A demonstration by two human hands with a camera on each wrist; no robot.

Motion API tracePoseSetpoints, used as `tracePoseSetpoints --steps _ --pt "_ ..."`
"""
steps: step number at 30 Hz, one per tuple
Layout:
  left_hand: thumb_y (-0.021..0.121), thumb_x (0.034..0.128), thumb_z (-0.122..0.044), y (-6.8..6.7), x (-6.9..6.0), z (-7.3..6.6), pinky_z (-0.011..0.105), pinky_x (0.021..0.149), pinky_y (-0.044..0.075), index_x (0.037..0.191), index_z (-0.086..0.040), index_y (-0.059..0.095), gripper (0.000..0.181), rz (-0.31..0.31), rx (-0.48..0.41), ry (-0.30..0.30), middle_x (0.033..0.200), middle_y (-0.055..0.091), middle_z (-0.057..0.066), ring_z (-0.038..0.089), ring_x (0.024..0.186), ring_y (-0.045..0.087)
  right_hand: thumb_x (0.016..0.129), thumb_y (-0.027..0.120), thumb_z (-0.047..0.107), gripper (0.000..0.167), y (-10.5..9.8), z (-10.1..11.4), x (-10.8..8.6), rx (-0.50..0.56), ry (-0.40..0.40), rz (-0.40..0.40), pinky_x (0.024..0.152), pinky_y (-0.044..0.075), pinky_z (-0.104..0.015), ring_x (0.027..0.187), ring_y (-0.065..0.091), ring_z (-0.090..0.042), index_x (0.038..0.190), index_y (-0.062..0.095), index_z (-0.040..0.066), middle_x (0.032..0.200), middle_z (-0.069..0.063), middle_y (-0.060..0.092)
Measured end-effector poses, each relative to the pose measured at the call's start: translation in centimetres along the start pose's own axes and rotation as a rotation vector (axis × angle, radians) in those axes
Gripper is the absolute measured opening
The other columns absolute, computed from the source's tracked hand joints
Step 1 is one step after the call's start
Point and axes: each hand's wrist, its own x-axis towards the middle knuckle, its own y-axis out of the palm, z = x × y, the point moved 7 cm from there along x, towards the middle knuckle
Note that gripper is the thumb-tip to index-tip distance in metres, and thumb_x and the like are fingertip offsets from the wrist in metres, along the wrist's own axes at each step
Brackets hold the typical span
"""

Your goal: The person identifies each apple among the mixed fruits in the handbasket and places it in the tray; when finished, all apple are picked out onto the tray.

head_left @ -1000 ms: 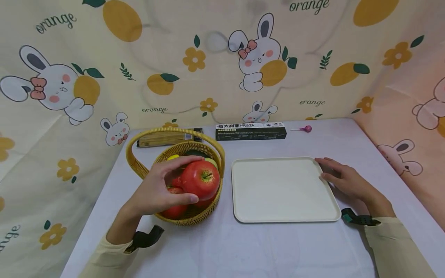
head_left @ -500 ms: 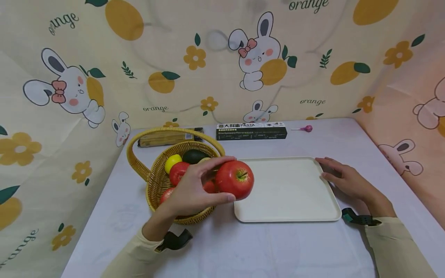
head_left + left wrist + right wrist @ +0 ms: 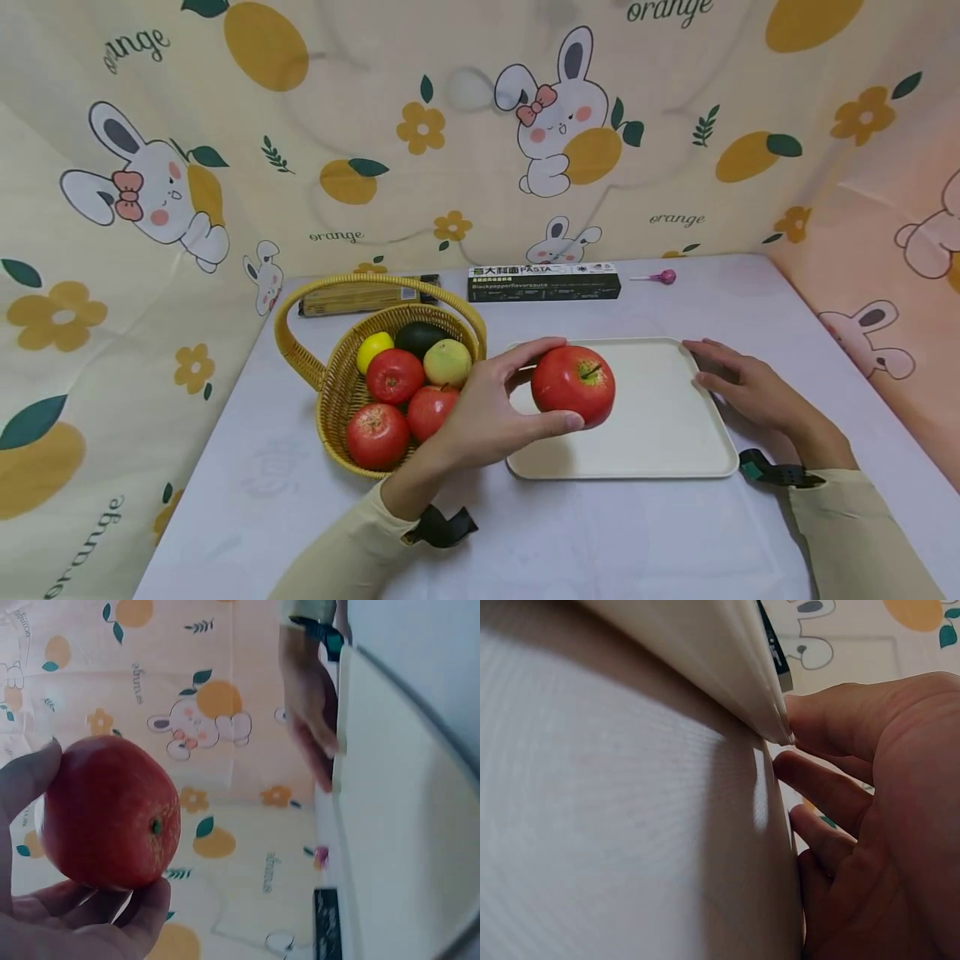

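1 pasta box (image 3: pixel 543 284), 1 lollipop (image 3: pixel 667 277)

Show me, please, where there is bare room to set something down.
The cream rectangular tray looks bare, though the left hand holds a round red apple over it. White tabletop is free in front of the tray and between it and the black pasta box. The golden wicker basket is crowded with fruit.

On my feed I see yellow flecks around the stem (image 3: pixel 592 371) of a round red apple (image 3: pixel 566 387), an off-white rectangular tray (image 3: pixel 656 417) and a golden-tan woven basket (image 3: pixel 340 396). I make out a black-and-white pasta box (image 3: pixel 543 287) and a cream cloth backdrop (image 3: pixel 480 154) printed with white rabbits (image 3: pixel 542 176), orange fruit (image 3: pixel 592 156) and green leaves (image 3: pixel 633 133).
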Motion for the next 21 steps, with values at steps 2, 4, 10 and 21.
tracePoseSetpoints --steps 2,4,10,21 --pt "0.09 0.0902 -0.026 1.0 0.6 0.1 0.028 0.111 0.057 0.157 -0.022 0.059 0.073 0.002 -0.025 0.011 0.148 0.066 -0.004 0.011 0.136 0.063 0.111 0.066 0.039 0.071 0.1 -0.1 -0.1 0.0 0.012 0.007 0.118 0.027 -0.086 0.161 0.021 -0.061 0.171 0.038 0.013 0.176 -0.031 0.027" --pt "0.091 0.089 -0.025 1.9 1.2 0.4 0.026 0.109 0.057 0.156 -0.02 0.06 0.074 0.002 -0.048 0.018 0.147 0.067 -0.004 0.009 0.133 0.065 0.111 0.065 0.04 0.072 0.1 -0.2 -0.1 -0.003 0.021 0.012 0.118 0.028 -0.086 0.161 0.021 -0.061 0.171 0.037 0.014 0.176 -0.031 0.027" --pt "0.093 0.088 -0.023 4.1 3.2 1.3 0.021 0.105 0.058 0.155 -0.016 0.061 0.074 -0.013 -0.061 0.001 0.147 0.068 -0.003 0.007 0.13 0.067 0.11 0.067 0.043 0.074 0.1 -0.2 -0.2 -0.009 0.025 0.02 0.116 0.03 -0.086 0.161 0.022 -0.061 0.172 0.037 0.017 0.177 -0.03 0.027" --pt "0.095 0.0862 -0.026 6.3 7.3 3.5 0.017 0.093 0.059 0.153 -0.017 0.063 0.075 -0.052 0.018 -0.113 0.144 0.069 -0.003 0.007 0.122 0.069 0.108 0.067 0.047 0.077 0.2 -0.3 -0.3 -0.003 0.029 0.02 0.114 0.033 -0.085 0.161 0.023 -0.061 0.173 0.034 0.02 0.179 -0.027 0.024"
